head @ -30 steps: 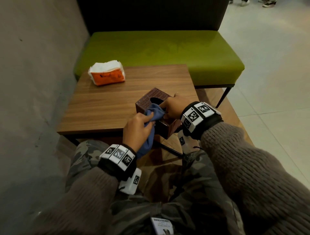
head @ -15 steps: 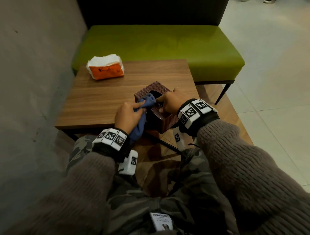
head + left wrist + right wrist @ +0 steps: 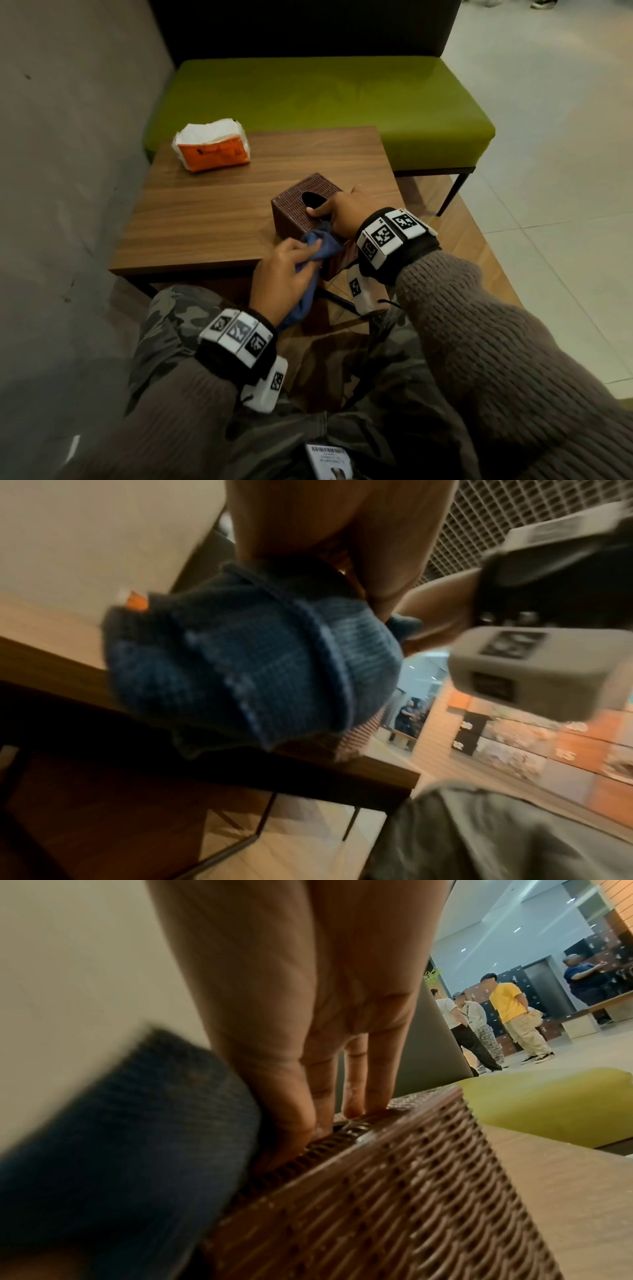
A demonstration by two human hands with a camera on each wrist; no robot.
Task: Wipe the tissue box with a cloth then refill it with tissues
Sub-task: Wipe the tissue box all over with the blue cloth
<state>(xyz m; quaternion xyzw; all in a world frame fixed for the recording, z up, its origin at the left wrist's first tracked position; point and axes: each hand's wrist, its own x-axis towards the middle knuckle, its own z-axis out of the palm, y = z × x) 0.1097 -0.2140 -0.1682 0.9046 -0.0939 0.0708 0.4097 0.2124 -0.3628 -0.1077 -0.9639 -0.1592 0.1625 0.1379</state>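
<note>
A brown woven tissue box (image 3: 298, 202) stands near the front right corner of the wooden table (image 3: 205, 212), its oval top opening empty. My right hand (image 3: 342, 216) grips the box from above, fingertips (image 3: 373, 1104) on the top by the opening. My left hand (image 3: 284, 274) grips a bunched blue cloth (image 3: 322, 245) and holds it against the near side of the box, just under my right hand. The cloth (image 3: 240, 664) fills the left wrist view and hides my fingers there. An orange and white tissue pack (image 3: 212, 147) lies at the table's far left.
A green bench (image 3: 325, 99) with a dark backrest runs behind the table. A grey wall (image 3: 68, 154) closes off the left side. Tiled floor (image 3: 548, 171) opens to the right. My knees sit under the table's near edge. Several people (image 3: 507, 1015) stand far off.
My left hand has drawn the cloth from the box's top by the opening down to its near side, toward me. My right hand stays on the box.
</note>
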